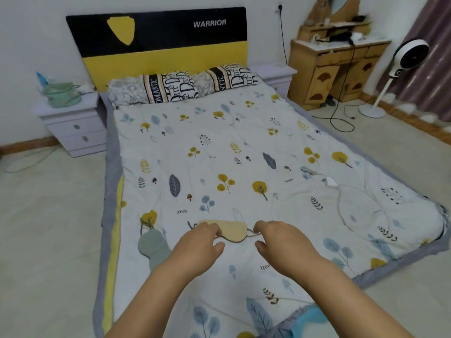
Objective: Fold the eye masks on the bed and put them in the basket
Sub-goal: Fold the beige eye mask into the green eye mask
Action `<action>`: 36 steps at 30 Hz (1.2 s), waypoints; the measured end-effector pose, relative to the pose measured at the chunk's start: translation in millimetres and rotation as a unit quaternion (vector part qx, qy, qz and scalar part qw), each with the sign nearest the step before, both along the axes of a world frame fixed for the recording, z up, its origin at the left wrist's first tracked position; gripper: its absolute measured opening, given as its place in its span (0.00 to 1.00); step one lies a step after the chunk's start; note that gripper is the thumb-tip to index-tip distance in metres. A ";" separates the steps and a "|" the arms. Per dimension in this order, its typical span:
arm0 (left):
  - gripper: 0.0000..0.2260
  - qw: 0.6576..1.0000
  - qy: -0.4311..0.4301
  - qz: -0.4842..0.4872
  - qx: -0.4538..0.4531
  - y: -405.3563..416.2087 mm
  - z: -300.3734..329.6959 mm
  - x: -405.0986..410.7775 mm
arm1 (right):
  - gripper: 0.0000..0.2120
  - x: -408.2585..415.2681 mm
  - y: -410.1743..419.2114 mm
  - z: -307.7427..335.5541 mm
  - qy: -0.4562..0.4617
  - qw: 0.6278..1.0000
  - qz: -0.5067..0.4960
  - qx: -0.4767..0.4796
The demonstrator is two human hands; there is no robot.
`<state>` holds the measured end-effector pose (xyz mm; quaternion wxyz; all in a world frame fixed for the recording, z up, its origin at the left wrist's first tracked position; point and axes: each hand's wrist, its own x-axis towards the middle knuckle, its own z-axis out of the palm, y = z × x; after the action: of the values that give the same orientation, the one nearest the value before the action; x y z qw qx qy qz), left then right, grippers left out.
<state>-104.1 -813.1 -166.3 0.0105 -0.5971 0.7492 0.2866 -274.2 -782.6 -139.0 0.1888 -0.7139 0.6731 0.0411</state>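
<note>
Both forearms reach in from the foot of the bed (244, 147), over the leaf-printed quilt (244, 167). The left hand (202, 240) sits on the left end of the cream eye mask (233, 230), fingers curled down onto the fabric and thumb spread below it, so it looks like a loose pinch at that end, though the fingertips hide the actual contact. The right hand (278, 240) is at the mask's right end, fingers hooked over where the dark strap (251, 231) leaves the fabric, thumb held apart underneath; whether it really has the strap pinched, I cannot tell. The mask lies flat and unfolded near the foot edge of the bed, roughly mid-width, between the two hands.

Just to the left of the left hand, close to the bed's left edge, a grey-green eye mask (152, 245) lies flat on the quilt with its own dark strap looping up past it. Further up, toward the right edge, a small white box with thin cables (332, 182) rests on the quilt, well apart from the masks. At the head end two patterned pillows (170, 87) lean against the black-and-yellow headboard (156, 45) marked WARRIOR. On the lavender nightstand (70, 125) at the left sits a pale green basket (62, 95). On the right stand a wooden dresser (336, 67) and a white floor fan (410, 57).
</note>
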 end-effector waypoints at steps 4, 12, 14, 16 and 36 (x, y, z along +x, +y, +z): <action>0.16 1.000 -0.005 0.000 0.026 -35.0 -23.6 -1.6 | 0.14 -2.3 -36.1 -21.9 0.004 1.000 -0.007 0.024; 0.15 0.997 -0.025 0.035 0.066 -92.2 -87.8 -1.3 | 0.14 -6.2 -101.8 -93.3 -0.016 0.998 -0.022 0.063; 0.15 0.996 -0.027 0.047 0.075 -102.7 -108.2 -2.7 | 0.14 -7.3 -113.3 -116.1 -0.018 0.997 -0.025 0.075; 0.14 0.995 -0.029 0.055 0.084 -112.9 -130.5 -6.0 | 0.14 -8.7 -123.8 -139.4 -0.017 0.997 -0.032 0.075; 0.12 0.987 -0.086 0.133 -0.027 -185.8 -350.4 -26.3 | 0.14 -2.1 -207.9 -371.8 -0.010 0.996 -0.083 0.005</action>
<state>-130.4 -998.9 -516.7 0.0205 -0.7141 0.6665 0.2130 -276.3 -990.6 -510.8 0.2018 -0.6548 0.7280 0.0220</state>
